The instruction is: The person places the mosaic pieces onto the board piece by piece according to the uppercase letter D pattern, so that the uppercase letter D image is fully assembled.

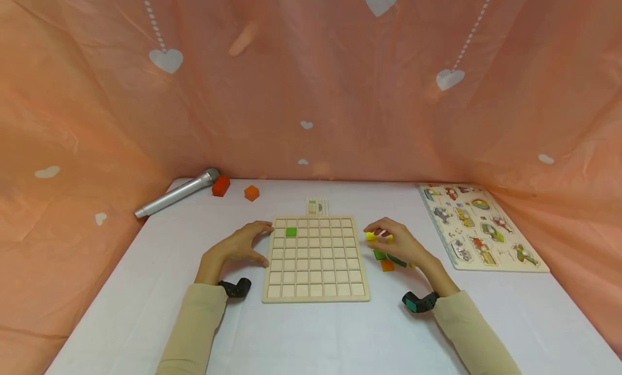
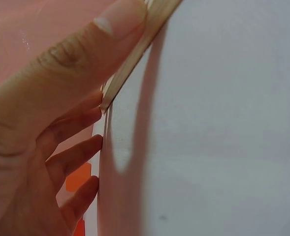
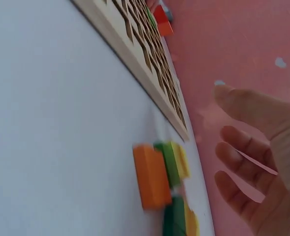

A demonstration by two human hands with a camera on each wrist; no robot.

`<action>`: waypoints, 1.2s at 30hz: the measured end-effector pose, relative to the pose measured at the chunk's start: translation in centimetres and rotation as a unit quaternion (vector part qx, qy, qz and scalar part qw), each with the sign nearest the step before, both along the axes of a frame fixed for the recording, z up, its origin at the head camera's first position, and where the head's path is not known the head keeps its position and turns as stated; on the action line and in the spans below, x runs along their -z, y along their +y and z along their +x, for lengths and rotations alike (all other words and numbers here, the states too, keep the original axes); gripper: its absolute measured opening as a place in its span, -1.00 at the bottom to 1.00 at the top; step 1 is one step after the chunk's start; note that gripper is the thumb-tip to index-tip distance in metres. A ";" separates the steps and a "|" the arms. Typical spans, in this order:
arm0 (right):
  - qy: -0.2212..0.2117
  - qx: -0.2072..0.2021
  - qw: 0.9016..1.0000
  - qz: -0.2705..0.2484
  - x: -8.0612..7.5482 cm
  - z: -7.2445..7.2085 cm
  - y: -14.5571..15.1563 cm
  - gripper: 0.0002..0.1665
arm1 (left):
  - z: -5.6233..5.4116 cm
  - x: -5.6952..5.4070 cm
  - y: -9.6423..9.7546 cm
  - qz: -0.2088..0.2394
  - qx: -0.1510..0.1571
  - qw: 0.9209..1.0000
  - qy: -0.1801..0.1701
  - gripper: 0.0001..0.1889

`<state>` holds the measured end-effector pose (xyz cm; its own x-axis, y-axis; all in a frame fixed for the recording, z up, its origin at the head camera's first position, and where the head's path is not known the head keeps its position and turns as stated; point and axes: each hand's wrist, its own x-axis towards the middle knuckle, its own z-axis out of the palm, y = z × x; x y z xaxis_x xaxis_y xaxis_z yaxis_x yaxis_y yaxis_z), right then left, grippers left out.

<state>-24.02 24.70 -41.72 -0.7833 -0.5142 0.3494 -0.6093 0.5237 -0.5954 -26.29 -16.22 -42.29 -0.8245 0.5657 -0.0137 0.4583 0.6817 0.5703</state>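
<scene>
A wooden grid board (image 1: pixel 316 299) lies flat on the white table, a single green tile (image 1: pixel 291 232) sitting in a cell near its upper left. My left hand (image 1: pixel 239 243) is at the board's left edge, thumb and fingers spread along it; the left wrist view shows the thumb (image 2: pixel 122 17) against the rim. To the right of the board, my right hand (image 1: pixel 396 241) hovers with loosely bent fingers and nothing in them. Below it are an orange block (image 3: pixel 152 177), a green block (image 3: pixel 169 162), yellow pieces (image 3: pixel 183 162) and a dark green block (image 3: pixel 174 216), partly hidden by the hand in the head view.
Behind the board lies a small printed card (image 1: pixel 318 207). A silver microphone (image 1: pixel 177 194), a red block (image 1: pixel 221 186) and an orange block (image 1: pixel 251 193) are at the back left. An animal picture puzzle (image 1: pixel 476 229) occupies the right side. A pink curtain (image 1: pixel 311 94) hangs behind the table.
</scene>
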 end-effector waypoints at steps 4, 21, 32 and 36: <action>-0.018 0.013 1.000 0.019 0.0 0.3 1.2 -0.63 | -0.1 0.1 0.1 -0.007 -0.006 1.000 0.001 -0.09; -0.071 0.027 0.993 0.086 1.4 0.6 2.0 -0.69 | -0.5 0.0 0.3 -0.021 -0.010 1.000 -0.002 -0.14; -0.048 0.055 0.992 0.106 1.5 0.8 1.1 -0.75 | -0.4 -0.1 0.3 -0.017 -0.005 1.000 -0.004 -0.13; -0.069 0.036 0.991 0.113 1.1 0.8 1.4 -0.75 | -0.5 0.0 0.2 -0.021 -0.003 1.000 0.000 -0.12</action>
<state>-23.23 26.15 -42.79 -0.8526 -0.5087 0.1195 -0.4874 0.6918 -0.5328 -26.78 -16.06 -42.31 -0.8282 0.5591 -0.0374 0.4535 0.7080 0.5414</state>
